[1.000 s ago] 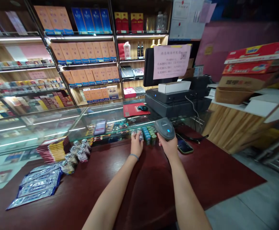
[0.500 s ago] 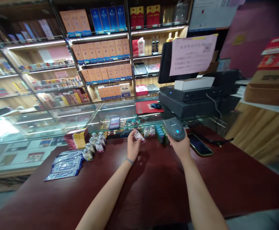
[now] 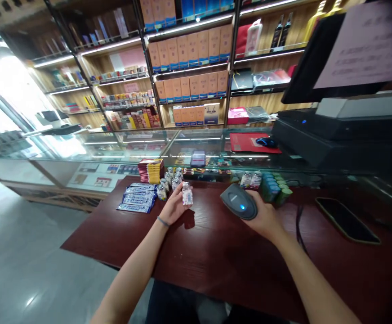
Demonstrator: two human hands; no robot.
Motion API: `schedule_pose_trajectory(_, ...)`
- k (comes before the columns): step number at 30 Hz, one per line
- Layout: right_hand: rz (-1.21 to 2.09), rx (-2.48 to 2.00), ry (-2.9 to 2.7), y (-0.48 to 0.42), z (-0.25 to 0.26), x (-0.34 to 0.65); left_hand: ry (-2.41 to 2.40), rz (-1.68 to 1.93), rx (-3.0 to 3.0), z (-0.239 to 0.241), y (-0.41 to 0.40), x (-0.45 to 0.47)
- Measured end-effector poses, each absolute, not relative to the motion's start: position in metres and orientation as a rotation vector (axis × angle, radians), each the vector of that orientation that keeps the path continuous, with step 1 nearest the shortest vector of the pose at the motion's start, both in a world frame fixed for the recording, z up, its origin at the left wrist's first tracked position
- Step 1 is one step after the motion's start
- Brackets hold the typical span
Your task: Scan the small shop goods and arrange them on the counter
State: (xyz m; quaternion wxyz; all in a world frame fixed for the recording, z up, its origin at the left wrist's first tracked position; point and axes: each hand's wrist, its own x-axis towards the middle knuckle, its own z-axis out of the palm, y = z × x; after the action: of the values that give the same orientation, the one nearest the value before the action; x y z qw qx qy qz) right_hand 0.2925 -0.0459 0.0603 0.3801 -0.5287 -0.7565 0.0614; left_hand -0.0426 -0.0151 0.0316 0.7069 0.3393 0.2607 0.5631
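Note:
My left hand (image 3: 173, 206) is closed around a small clear bottle (image 3: 187, 195) with a white cap, held upright just above the dark red counter (image 3: 223, 252). My right hand (image 3: 265, 218) grips a grey barcode scanner (image 3: 239, 201) with a blue light, its head turned toward the bottle. A cluster of similar small bottles (image 3: 169, 180) stands just left of my left hand. Two more bottles (image 3: 250, 180) and a group of teal and green containers (image 3: 275, 188) stand behind the scanner.
Blue flat packets (image 3: 137, 198) and a stack of red-yellow boxes (image 3: 150, 170) lie at the counter's left end. A phone (image 3: 347, 219) rests at the right, near the black till and monitor (image 3: 334, 130). Behind runs a glass display case (image 3: 131, 148) and stocked shelves.
My left hand lifted one bottle from the group by the green containers and carried it left toward the bottle cluster. The scanner turned to follow it. My head turned left.

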Motion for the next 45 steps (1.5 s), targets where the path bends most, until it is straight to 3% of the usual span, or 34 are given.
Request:
schedule_pose_trajectory(12, 0.347, -1.055, -2.474, -0.064, 0.065, 0.253, 0.814, 1.362, 0.839, 0.02, -0.002, -0.057)
schedule_pose_trajectory(33, 0.348, -1.046, -2.327, -0.057, 0.056, 0.263, 0.758, 1.364, 0.881, 0.03, -0.013, -0.054)
schedule_pose_trajectory(45, 0.376, -1.184, -2.223, -0.056, 0.066, 0.266, 1.567, 1.756, 1.563, 0.019, -0.013, -0.053)
